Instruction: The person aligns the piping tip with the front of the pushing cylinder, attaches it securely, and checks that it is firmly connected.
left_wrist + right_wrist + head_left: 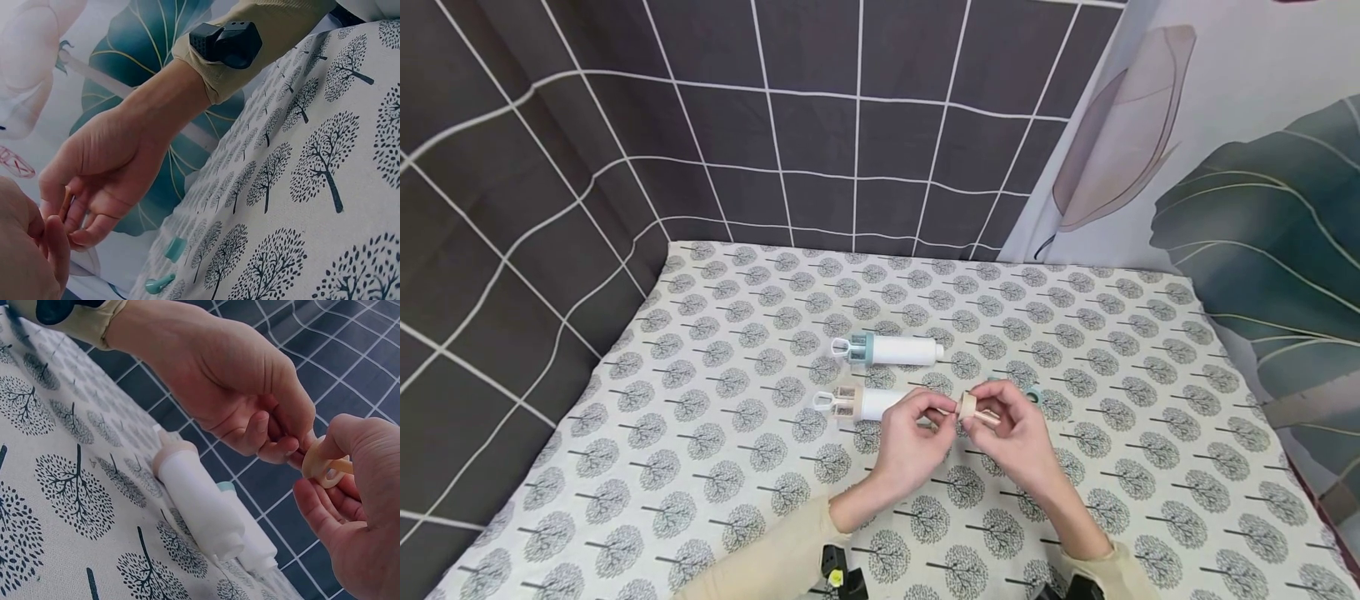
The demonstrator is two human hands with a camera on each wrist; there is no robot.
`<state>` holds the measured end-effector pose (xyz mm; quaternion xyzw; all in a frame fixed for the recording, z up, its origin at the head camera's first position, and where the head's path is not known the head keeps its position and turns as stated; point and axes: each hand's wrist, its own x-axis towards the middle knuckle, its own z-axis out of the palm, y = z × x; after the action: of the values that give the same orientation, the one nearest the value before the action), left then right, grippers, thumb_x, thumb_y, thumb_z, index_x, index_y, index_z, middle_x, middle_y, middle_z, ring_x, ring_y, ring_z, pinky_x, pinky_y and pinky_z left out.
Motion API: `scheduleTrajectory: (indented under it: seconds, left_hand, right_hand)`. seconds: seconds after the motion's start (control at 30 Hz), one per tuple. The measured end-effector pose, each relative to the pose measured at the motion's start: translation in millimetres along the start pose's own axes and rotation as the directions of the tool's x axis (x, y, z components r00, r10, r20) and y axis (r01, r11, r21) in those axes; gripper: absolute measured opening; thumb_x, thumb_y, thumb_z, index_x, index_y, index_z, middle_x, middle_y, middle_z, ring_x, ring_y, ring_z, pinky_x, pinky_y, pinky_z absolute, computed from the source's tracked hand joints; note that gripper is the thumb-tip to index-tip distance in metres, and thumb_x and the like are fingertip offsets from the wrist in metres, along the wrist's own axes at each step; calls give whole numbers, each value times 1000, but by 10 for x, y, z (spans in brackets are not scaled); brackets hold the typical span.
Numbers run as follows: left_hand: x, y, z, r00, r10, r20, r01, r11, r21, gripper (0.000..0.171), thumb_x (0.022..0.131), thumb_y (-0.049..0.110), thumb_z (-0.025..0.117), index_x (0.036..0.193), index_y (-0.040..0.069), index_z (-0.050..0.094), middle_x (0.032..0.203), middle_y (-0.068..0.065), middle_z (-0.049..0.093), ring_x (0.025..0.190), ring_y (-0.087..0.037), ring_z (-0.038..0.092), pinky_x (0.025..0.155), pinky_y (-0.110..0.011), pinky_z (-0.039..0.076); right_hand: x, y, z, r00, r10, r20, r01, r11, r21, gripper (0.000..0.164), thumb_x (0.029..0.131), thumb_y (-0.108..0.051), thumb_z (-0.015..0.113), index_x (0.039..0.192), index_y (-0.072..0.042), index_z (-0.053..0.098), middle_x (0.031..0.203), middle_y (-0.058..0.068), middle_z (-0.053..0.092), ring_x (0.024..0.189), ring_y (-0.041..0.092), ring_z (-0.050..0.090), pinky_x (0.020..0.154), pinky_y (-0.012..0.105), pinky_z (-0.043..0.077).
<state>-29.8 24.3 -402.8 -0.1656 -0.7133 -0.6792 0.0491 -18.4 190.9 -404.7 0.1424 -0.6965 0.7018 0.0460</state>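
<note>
Above the patterned cloth, my right hand (1017,429) pinches a beige ring-shaped part (967,406) with a short stem sticking out on one side. The thumb and fingertips of my left hand (917,433) come together at the part's opposite edge, gripping it there. In the right wrist view, the ring (317,464) sits between the two hands, its stem pointing into my right hand (369,506). Partly behind my left hand lies a white cylinder with a beige slotted end (847,402) and a pale loop. Beyond it lies a matching white cylinder (901,350) with a teal end.
Small teal parts (175,249) lie on the cloth behind my right hand, partly hidden by it in the head view. The tree-print cloth (730,467) covers the table. A dark checked curtain (812,133) hangs at the back and left, a leaf-print curtain (1247,208) at the right.
</note>
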Motion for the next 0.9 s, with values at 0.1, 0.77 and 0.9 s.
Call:
scheduleTrajectory:
  seconds: [0.1,0.77,0.9]
  left_hand:
    - [-5,0,1,1000,-5,4,5,1000,-1,19,81,-16,66,93,-2,71,90,-6,66,74,-14,62,55,-23,56]
    - [-15,28,-14,999,-1,33,0,1000,12,18,85,-12,64,94,1,73,85,-6,69,62,-11,57,44,-18,45]
    - [-16,35,-21,999,-9,46,9,1000,-2,17,87,-10,63,95,0,73,82,-11,69,45,-5,47,39,-17,40]
  right_hand:
    - [0,-2,1,1000,-3,-2,3,1000,-8,36,78,25,60,111,17,49,100,18,59,89,15,63,73,23,57]
    - [5,-9,15,999,21,-42,-25,994,-110,35,78,20,65,110,11,54,101,17,62,90,16,65,78,28,57]
    - [16,-3,24,999,-4,-47,-2,991,-132,35,77,21,66,109,13,55,103,18,61,93,15,65,83,30,56]
